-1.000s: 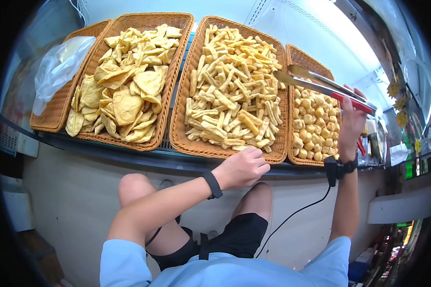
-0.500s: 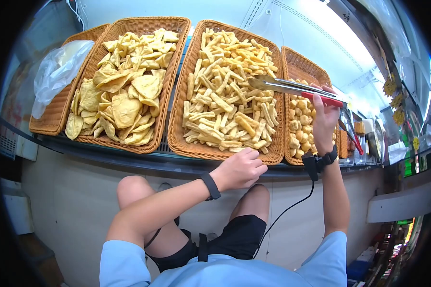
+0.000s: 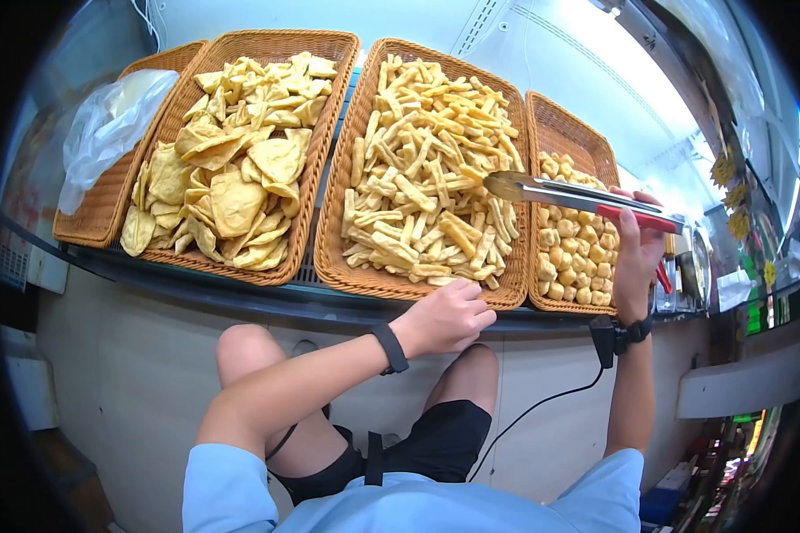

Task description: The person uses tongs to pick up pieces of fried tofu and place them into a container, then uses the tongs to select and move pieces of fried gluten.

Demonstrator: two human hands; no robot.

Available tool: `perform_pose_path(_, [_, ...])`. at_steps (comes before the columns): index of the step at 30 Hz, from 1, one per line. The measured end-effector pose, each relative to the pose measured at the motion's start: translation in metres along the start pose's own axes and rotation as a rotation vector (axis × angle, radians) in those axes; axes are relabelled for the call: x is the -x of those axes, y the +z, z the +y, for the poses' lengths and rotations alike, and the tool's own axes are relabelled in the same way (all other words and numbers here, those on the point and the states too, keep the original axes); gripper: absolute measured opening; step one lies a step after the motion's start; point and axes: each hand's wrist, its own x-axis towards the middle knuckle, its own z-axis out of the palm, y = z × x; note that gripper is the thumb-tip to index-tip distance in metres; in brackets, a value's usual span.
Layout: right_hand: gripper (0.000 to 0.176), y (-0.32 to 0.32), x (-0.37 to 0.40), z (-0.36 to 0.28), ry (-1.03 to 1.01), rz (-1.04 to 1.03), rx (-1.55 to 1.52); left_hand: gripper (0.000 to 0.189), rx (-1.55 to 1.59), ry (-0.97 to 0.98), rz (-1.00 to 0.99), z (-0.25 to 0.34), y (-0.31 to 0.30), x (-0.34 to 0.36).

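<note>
Tongs: polished, glossy metal blades, red plastic grip. Wicker basket: woven cane, matt and rough. Fried tofu sticks: dry, matt, wrinkled skin. Bag: thin, translucent, glossy plastic

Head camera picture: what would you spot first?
Golden fried sticks heaped in a wicker basket sit dead centre, with flat fried pieces to their left. Over the sticks' right edge, the right hand holds red-handled metal tongs, while the left hand rests curled at the basket's front rim.

Tongs over tofu-stick basket
</note>
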Motion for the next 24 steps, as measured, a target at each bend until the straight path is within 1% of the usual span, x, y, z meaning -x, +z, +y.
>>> perform_pose_path(3, [0.036, -0.006, -0.008, -0.005, -0.029, 0.011, -0.01, 0.014, -0.008, -0.001, -0.004, 0.0, 0.001, 0.001])
perform_pose_path(6, [0.039, 0.008, -0.016, 0.0, 0.006, 0.02, -0.069, 0.014, -0.018, -0.006, -0.016, 0.001, 0.0, 0.001])
perform_pose_path(7, [0.042, 0.013, -0.017, 0.005, -0.001, -0.008, -0.017, 0.014, -0.015, -0.004, -0.018, 0.001, 0.0, 0.001])
perform_pose_path(10, [0.043, 0.02, -0.02, 0.019, -0.007, -0.1, -0.03, 0.012, -0.01, -0.003, -0.033, 0.0, -0.002, 0.002])
perform_pose_path(11, [0.044, 0.019, -0.02, 0.023, 0.041, -0.122, -0.063, 0.011, -0.009, -0.005, -0.046, -0.001, -0.003, 0.002])
perform_pose_path(14, [0.044, 0.017, -0.014, 0.028, 0.109, -0.175, 0.017, 0.01, -0.033, -0.001, -0.065, -0.002, -0.004, 0.003])
perform_pose_path(17, [0.045, 0.01, -0.012, 0.037, 0.135, -0.216, 0.012, 0.011, -0.043, 0.008, -0.041, -0.001, 0.001, 0.002])
perform_pose_path(24, [0.044, 0.0, 0.002, 0.02, 0.101, -0.279, 0.009, 0.013, -0.069, 0.009, -0.016, -0.002, 0.005, 0.001])
